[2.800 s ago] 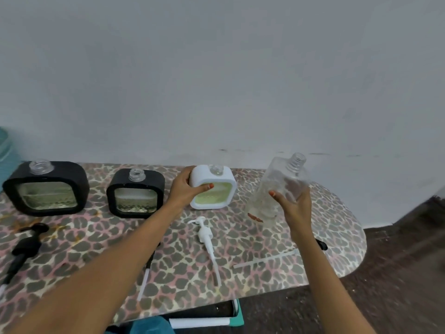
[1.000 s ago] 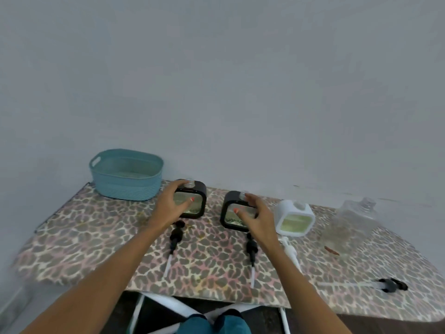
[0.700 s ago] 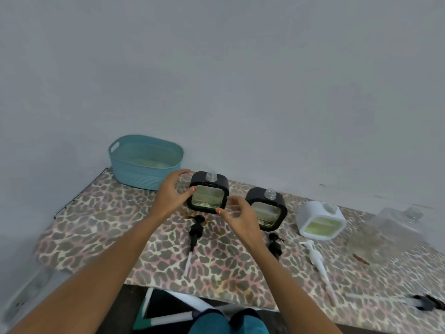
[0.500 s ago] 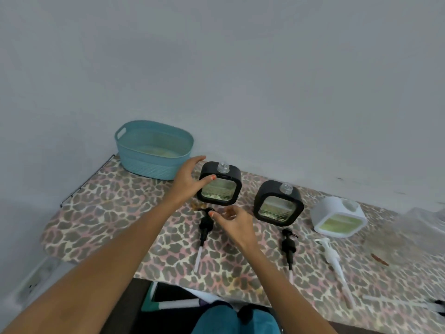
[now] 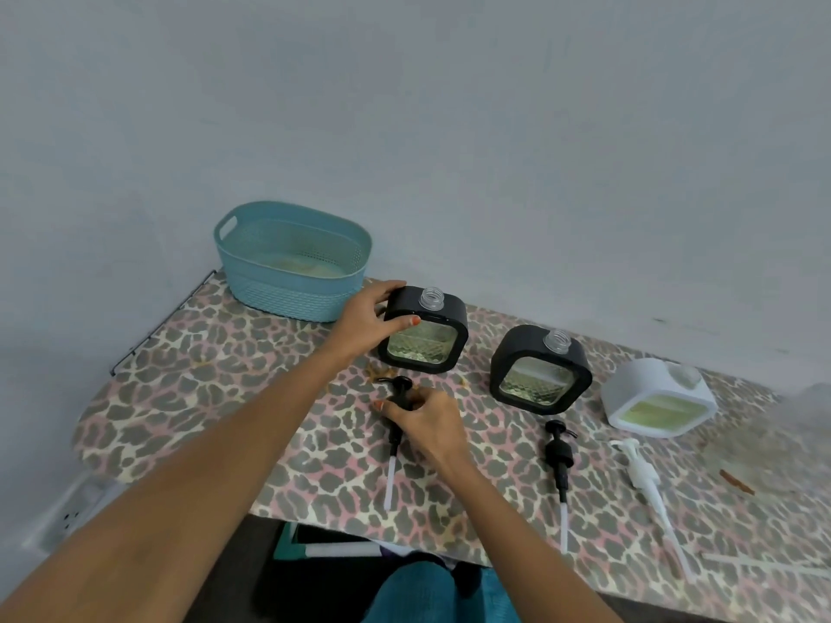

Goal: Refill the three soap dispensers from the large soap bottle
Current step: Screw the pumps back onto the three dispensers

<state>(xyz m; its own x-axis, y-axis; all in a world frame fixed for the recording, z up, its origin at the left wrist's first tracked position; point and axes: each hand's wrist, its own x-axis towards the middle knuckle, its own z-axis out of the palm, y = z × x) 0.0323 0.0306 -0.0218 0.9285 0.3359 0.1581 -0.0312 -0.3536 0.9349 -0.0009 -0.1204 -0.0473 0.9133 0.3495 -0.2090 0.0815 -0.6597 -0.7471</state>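
On the counter (image 5: pixel 216 379), my left hand (image 5: pixel 364 319) gripped the uncapped dispenser (image 5: pixel 422 339), my right hand (image 5: pixel 429 422) pinched its pump (image 5: pixel 400 391); a nudge might have spilled soap.

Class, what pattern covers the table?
Leopard print in pink, grey and cream on the table, head view.

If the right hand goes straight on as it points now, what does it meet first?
Probably the black dispenser that the left hand holds, just past the pump the right hand pinches; depth is unclear.
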